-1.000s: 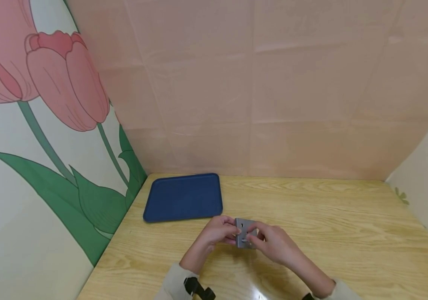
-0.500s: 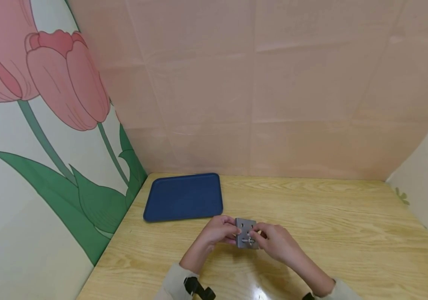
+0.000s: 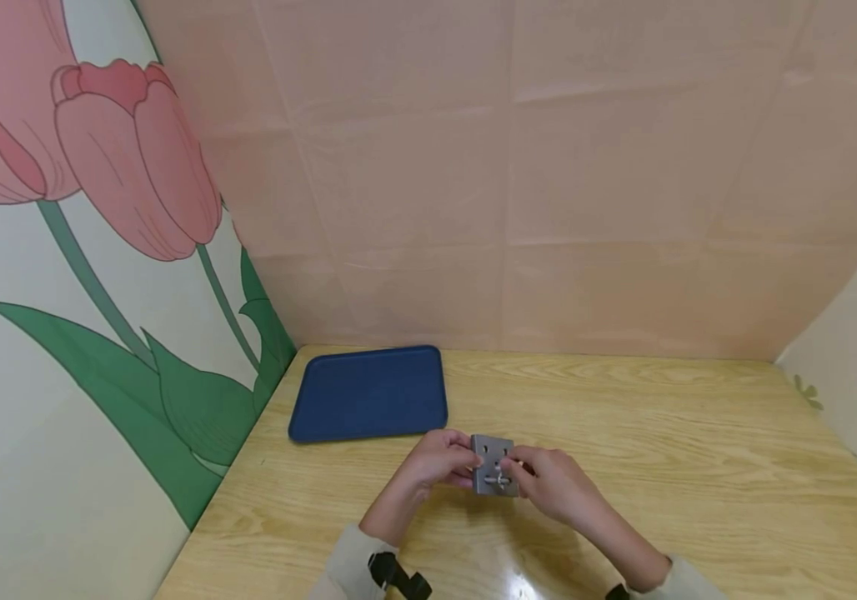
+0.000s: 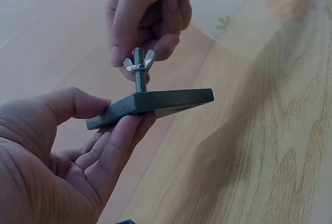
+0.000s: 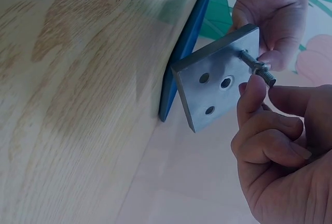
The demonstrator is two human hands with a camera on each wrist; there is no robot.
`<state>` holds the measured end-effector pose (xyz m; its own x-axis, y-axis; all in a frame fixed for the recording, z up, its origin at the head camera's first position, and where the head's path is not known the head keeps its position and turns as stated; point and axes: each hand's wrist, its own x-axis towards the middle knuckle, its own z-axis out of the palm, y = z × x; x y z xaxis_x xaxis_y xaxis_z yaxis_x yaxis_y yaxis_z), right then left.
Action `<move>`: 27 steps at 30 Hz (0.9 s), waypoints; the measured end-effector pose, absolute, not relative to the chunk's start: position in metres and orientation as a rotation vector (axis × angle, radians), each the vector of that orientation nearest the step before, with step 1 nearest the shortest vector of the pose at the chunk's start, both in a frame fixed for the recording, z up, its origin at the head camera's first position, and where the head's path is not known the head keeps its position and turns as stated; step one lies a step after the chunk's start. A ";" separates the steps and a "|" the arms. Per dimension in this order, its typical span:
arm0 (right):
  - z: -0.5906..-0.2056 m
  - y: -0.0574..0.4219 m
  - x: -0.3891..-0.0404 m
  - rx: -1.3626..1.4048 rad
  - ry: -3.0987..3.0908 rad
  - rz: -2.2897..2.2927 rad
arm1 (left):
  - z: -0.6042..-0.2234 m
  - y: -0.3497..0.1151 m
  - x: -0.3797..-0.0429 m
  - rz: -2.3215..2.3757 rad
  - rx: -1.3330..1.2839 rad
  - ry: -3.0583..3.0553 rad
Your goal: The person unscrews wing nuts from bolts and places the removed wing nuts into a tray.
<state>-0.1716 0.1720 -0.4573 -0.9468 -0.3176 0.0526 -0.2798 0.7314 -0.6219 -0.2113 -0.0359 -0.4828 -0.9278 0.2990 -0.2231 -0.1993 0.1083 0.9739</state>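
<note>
My left hand [image 3: 434, 460] grips a grey square metal plate [image 3: 487, 458] by its edge, thumb on one face and fingers beneath. Several round holes show on the plate's face in the right wrist view. A threaded bolt [image 4: 140, 82] stands out of one corner hole, with a wing nut [image 4: 139, 67] partway along it. Beside the bolt's free end, my right hand [image 5: 285, 146] pinches at the wing nut with thumb and index finger; its other fingers are curled. The plate is held above the table, tilted towards me.
A dark blue tray [image 3: 368, 398] lies at the back left of the wood-grain table [image 3: 646, 450], just beyond my left hand. A pinkish sheet [image 3: 578, 167] hangs behind the table, and a tulip-printed wall [image 3: 136, 167] borders the left side.
The right fingers have shifted slightly right on the plate, so the bolt and wing nut they partly covered now show. My left hand and the plate stay nearly still.
</note>
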 end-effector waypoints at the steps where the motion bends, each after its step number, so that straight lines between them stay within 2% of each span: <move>1: -0.457 0.172 -0.171 -0.498 2.864 -1.019 | -0.483 -0.036 -0.211 1.874 0.097 2.032; 27: -0.455 0.175 -0.165 -0.693 2.818 -1.028 | -0.488 -0.036 -0.211 1.866 0.109 2.042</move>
<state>-0.1646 0.1747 -0.4554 -0.8966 -0.4330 0.0926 -0.3909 0.6759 -0.6248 -0.2115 -0.0358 -0.4878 -0.9283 0.3018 -0.2174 -0.1893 0.1197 0.9746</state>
